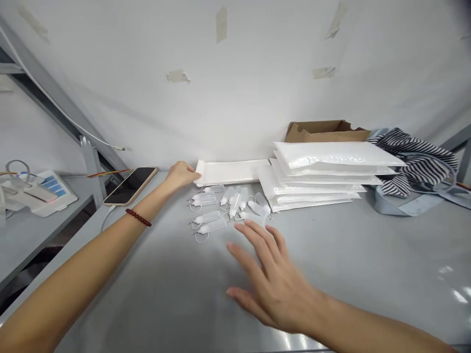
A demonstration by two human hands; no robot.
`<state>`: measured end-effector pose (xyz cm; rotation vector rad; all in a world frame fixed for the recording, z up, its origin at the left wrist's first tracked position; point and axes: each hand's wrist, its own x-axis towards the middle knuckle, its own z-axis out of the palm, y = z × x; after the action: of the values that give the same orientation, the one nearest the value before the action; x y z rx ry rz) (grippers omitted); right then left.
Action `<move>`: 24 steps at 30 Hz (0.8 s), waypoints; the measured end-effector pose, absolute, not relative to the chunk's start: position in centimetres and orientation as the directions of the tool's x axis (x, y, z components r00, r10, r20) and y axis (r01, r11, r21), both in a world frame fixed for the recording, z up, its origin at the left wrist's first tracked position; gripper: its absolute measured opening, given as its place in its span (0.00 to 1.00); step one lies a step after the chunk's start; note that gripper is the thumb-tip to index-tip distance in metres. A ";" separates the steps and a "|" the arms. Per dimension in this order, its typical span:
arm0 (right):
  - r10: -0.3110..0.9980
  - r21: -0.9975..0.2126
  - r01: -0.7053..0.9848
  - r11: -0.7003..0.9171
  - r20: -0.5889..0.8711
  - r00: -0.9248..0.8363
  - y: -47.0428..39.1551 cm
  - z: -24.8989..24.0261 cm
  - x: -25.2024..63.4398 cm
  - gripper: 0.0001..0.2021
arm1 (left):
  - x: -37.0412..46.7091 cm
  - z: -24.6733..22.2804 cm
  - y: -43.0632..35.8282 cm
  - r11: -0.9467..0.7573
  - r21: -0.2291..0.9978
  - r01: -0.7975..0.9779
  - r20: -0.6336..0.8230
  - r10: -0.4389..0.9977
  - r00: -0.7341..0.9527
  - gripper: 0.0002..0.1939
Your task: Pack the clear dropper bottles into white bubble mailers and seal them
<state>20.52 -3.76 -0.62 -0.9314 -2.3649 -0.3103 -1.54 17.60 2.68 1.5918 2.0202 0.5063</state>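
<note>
Head cam view, looking down over a grey bench pushed up against a white wall. The left hand is stretched way out to the back, fingers closed on the near-left end of a flat white padded mailer lying right by the wall. There's a dark red bead bracelet on that wrist. The right hand hovers low over the bench nearer the camera, fingers spread open and holding nothing, fingertips just short of a loose bunch of small clear plastic bottles with ring loops. Those bottles sit just in front of the mailer, between the two hands.

Right of the bottles is a stack of more white mailers, touching or overlapping the single one's right end. Behind the stack is an open cardboard box, and further right some striped fabric on a blue-grey bag. A phone lies face up at the left edge of the bench, cable attached.
</note>
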 end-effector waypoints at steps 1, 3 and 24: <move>0.558 0.002 0.695 0.719 0.593 -0.580 -3.5 -0.6 20.6 0.21 | -1.5 2.5 17.6 0.249 0.576 0.779 -0.177 0.968 -0.178 0.15; 0.549 0.012 0.701 0.714 0.612 -0.569 -3.0 -0.6 20.9 0.19 | -1.4 2.4 17.5 0.249 0.582 0.774 -0.185 0.968 -0.172 0.15; 0.338 0.080 0.601 0.795 0.765 -0.549 -2.8 0.0 21.4 0.03 | -2.5 2.6 16.8 0.080 0.415 0.906 0.168 0.972 -0.162 0.07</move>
<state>21.36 -2.78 0.01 -0.6910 -2.1954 -0.4293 -2.51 16.75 2.60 1.9271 2.1912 0.6512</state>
